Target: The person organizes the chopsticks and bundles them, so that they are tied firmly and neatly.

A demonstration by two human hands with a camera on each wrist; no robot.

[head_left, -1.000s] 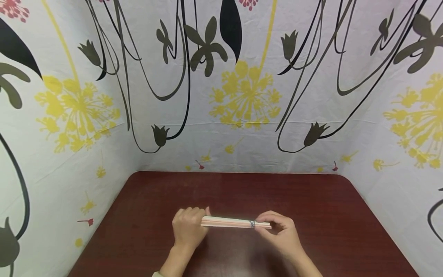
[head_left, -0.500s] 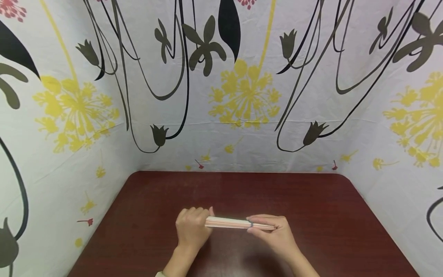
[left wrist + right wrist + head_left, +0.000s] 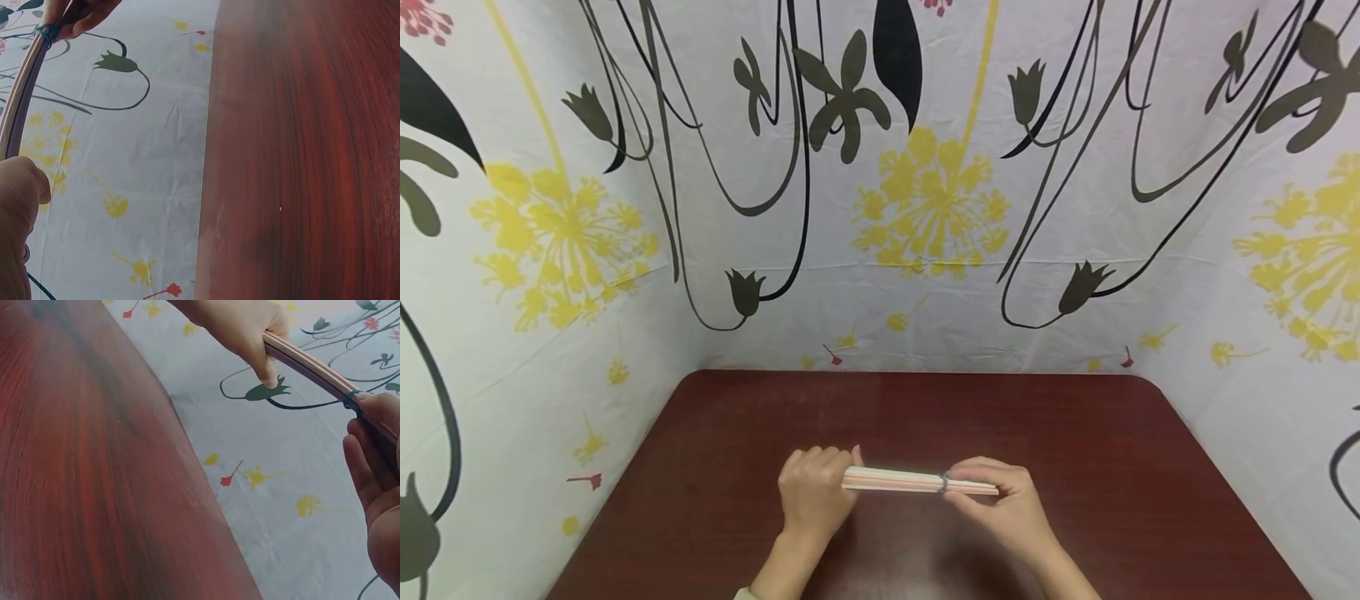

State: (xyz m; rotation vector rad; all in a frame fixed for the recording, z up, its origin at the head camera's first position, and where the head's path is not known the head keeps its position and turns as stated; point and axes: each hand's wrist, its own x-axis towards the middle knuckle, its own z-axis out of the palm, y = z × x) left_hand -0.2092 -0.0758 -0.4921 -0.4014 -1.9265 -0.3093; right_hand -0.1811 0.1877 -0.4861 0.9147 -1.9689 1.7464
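Observation:
A bundle of slim pale sticks [image 3: 895, 480] is held level above the table between both hands, with a blue rubber band [image 3: 944, 482] round it near its right end. My left hand [image 3: 816, 490] grips the left end in a fist, thumb up, and hides that end. Thumb and fingers of my right hand [image 3: 1003, 500] pinch the bundle right beside the band; the stick ends show past the fingertips. In the right wrist view the band [image 3: 353, 399] loops round the sticks at the right thumb tip. The left wrist view shows the band [image 3: 45, 34] at the far fingers.
Below the hands lies a dark red wood-grain table [image 3: 880, 417] with rounded far corners. White cloth [image 3: 940, 317] printed with flowers and stems hangs behind it and along both sides.
The left hand and the bundle have shifted slightly right since a second ago. The right fingers moved left over the band, then back a little to the right, leaving the band in view.

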